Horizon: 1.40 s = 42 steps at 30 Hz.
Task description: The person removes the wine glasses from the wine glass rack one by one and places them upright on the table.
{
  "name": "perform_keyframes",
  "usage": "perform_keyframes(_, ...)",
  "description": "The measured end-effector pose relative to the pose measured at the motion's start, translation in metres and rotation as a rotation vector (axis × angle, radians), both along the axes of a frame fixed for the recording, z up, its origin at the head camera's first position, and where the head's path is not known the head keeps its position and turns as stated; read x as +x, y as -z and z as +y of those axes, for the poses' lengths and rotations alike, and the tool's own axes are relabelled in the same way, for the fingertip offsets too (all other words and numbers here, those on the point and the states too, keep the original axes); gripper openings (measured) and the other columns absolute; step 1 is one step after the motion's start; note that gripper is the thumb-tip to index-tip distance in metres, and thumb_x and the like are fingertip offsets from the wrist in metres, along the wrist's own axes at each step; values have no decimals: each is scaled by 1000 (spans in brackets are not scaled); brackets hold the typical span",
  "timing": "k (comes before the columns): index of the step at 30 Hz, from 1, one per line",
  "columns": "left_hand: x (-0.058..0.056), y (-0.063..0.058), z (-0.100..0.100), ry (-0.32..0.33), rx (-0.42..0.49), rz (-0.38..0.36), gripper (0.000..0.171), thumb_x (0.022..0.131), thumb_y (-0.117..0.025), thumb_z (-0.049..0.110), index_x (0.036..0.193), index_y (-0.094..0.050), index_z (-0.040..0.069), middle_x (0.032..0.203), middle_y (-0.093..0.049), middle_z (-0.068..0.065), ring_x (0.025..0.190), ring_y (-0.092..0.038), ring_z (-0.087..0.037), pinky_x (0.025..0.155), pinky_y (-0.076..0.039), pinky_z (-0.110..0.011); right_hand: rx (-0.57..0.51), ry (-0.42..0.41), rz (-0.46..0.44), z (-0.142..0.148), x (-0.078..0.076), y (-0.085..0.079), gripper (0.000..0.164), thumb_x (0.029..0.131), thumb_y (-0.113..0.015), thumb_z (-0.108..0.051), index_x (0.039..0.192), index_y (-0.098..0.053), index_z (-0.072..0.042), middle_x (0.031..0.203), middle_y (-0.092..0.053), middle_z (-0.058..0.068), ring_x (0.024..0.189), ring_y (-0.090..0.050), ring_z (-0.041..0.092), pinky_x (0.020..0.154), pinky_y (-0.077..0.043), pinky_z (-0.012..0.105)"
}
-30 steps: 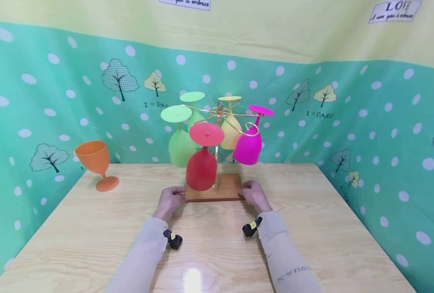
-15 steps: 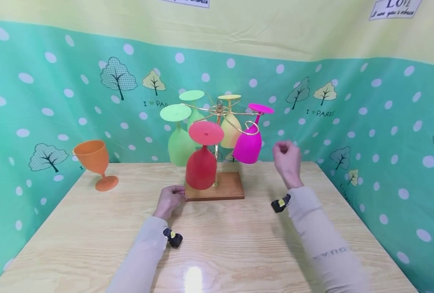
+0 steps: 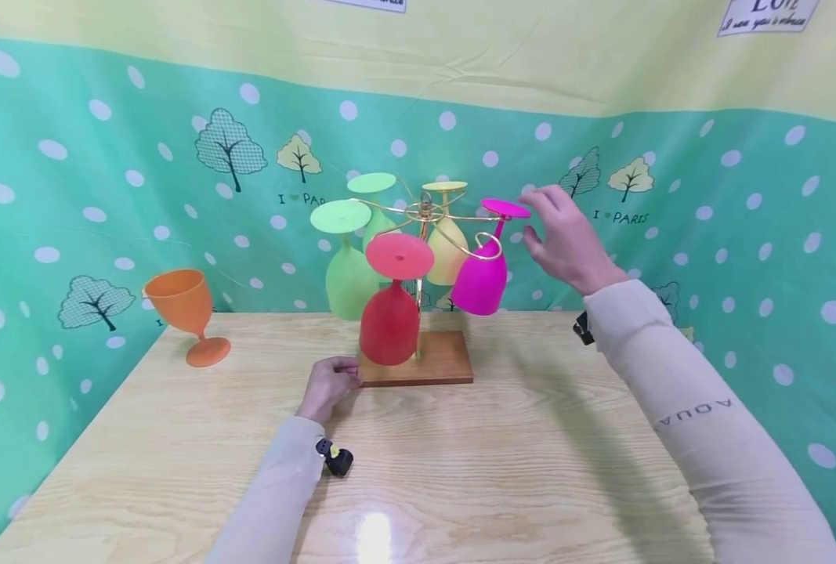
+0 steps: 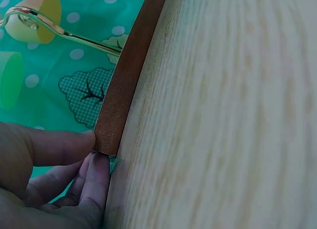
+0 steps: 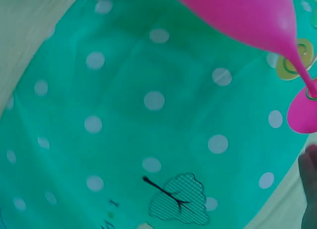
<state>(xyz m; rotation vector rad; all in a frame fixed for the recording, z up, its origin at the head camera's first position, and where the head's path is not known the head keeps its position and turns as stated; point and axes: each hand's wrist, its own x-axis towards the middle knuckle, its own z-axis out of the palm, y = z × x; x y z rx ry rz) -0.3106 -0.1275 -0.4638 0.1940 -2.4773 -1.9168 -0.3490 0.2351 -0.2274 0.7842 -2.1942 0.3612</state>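
A gold wire glass rack (image 3: 426, 211) on a wooden base (image 3: 446, 359) carries several plastic goblets upside down. My left hand (image 3: 329, 387) pinches the base's front left corner; in the left wrist view, the thumb (image 4: 64, 146) lies on the wood's edge and the other fingers are beneath. Beside the foot of the magenta goblet (image 3: 481, 280), my right hand (image 3: 571, 239) is raised with fingers spread from the thumb, holding nothing. In the right wrist view only a fingertip edge (image 5: 310, 177) shows, near the magenta foot. A red goblet (image 3: 389, 325) hangs in front, nearest me.
An orange goblet (image 3: 181, 301) stands upright on the table (image 3: 248, 462) at the back left. Two green goblets, including the front one (image 3: 350, 282), hang on the rack's left, and a yellow goblet (image 3: 448, 251) at its back. A dotted cloth (image 3: 276, 274) encloses the table behind.
My right hand has let go of the base's right corner and risen, first clear to the right, then up beside the magenta goblet's foot, its fingers spreading. The left hand stays put.
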Motion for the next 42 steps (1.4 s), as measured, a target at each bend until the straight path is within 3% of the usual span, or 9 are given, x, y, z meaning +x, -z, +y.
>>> perform_keyframes(4, 0, -1, 1, 1, 12, -1, 41, 74, -61, -16, 115, -62, -10, 107, -64, -24, 95, -61, -26, 75, -54, -26, 127, -60, 58, -2, -4, -4, 32, 83, -66, 6, 114, -61, 1, 111, -57, 14, 104, -52, 27, 89, -51, 41)
perform_keyframes(10, 0, -2, 3, 5, 17, 8, 40, 73, -62, -15, 113, -63, -9, 105, -64, -23, 92, -61, -24, 74, -54, -26, 127, -72, 135, -5, -4, -2, 13, 89, -59, 6, 100, -65, 3, 92, -60, 12, 89, -56, 27, 79, -54, 40)
perform_keyframes(25, -1, 1, 3, -3, 7, 3, 40, 72, -64, -13, 112, -65, -7, 102, -66, -19, 91, -61, -23, 72, -52, -24, 50, -140, 260, -6, 17, 5, 11, 85, -55, 10, 88, -64, 6, 84, -61, 15, 80, -57, 28, 71, -55, 40)
perform_keyframes(37, -2, 3, 1, -16, 29, 12, 40, 72, -63, -14, 111, -65, -7, 101, -66, -20, 89, -61, -22, 74, -54, -27, 121, -188, 357, -13, 42, 2, 13, 83, -54, 8, 88, -66, 5, 83, -63, 16, 76, -59, 30, 66, -55, 38)
perform_keyframes(42, -1, 5, 0, -11, 22, 36, 39, 72, -63, -13, 110, -65, -8, 102, -66, -22, 90, -61, -23, 76, -54, -30, 121, -215, 396, -23, 49, 1, 14, 82, -53, 8, 87, -65, 4, 83, -63, 15, 76, -59, 29, 74, -55, 43)
